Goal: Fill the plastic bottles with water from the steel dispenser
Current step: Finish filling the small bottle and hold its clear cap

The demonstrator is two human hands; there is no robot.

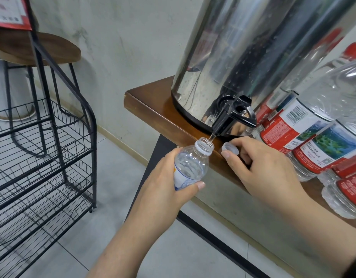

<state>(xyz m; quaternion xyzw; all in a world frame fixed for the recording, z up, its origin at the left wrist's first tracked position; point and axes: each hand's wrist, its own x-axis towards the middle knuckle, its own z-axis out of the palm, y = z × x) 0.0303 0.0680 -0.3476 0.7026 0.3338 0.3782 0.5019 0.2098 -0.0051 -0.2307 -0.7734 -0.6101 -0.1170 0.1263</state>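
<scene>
A tall steel dispenser [243, 51] stands on the wooden table [153, 109], its black tap [231, 115] overhanging the table edge. A thin stream of water runs from the spout into the open neck of a small clear plastic bottle [190, 163]. My left hand [163, 181] grips that bottle around its body, just under the tap. My right hand [259, 163] rests on the table edge and pinches the bottle's clear cap [230, 148] between thumb and fingers.
Several clear bottles with red labels [317, 137] crowd the table to the right of the dispenser. A black wire rack [44, 153] stands on the tiled floor at left, with a wooden stool [38, 49] behind it.
</scene>
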